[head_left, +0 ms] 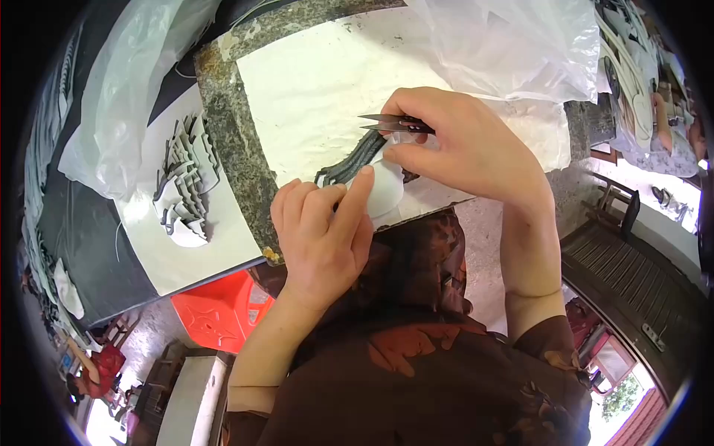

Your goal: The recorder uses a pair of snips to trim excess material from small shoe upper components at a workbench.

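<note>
Shoe-part trimming looks mid-way: on the white sheet (312, 89) over the rough stone bench (223, 126), a curved grey-and-white moulded piece (372, 175) lies near centre, pinned by the left hand (323, 234), forefinger extended. The right hand (465, 149) pinches thin metal snips (390, 123); next, a fine edge cut seems needed.

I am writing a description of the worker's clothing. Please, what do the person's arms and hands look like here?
Both hands, left hand and right hand, are bare: no gloves, rings or watch show. The forearms are bare too. Short sleeves of a dark brown garment with an orange-red leaf pattern end near the elbows.
</note>
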### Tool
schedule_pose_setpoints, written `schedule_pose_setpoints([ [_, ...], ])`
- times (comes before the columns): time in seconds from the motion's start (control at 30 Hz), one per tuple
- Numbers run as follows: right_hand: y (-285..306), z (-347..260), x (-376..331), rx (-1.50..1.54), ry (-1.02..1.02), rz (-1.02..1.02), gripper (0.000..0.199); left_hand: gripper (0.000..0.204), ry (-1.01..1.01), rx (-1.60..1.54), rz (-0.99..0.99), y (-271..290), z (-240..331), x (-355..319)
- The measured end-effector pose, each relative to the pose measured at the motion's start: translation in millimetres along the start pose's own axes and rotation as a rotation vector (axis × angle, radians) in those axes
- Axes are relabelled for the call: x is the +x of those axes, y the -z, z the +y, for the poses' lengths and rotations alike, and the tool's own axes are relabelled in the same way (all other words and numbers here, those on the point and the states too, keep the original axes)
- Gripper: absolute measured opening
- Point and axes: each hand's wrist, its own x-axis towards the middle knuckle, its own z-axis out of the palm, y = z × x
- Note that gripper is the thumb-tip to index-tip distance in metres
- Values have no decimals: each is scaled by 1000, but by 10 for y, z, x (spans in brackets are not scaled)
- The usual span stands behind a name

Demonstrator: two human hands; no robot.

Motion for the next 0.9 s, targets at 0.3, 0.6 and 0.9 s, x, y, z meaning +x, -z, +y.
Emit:
schedule_pose_setpoints([
  [0.3, -28, 49, 9, -65, -22, -12, 21, 52, 33, -51, 14, 2, 14, 24],
  [0.6, 51, -36, 53, -124, -66, -92, 26, 41, 48, -73, 88, -60, 24, -39],
  [0.9, 86, -67, 102, -175, -65, -183, 28, 43, 16, -33, 105, -85, 13, -75],
])
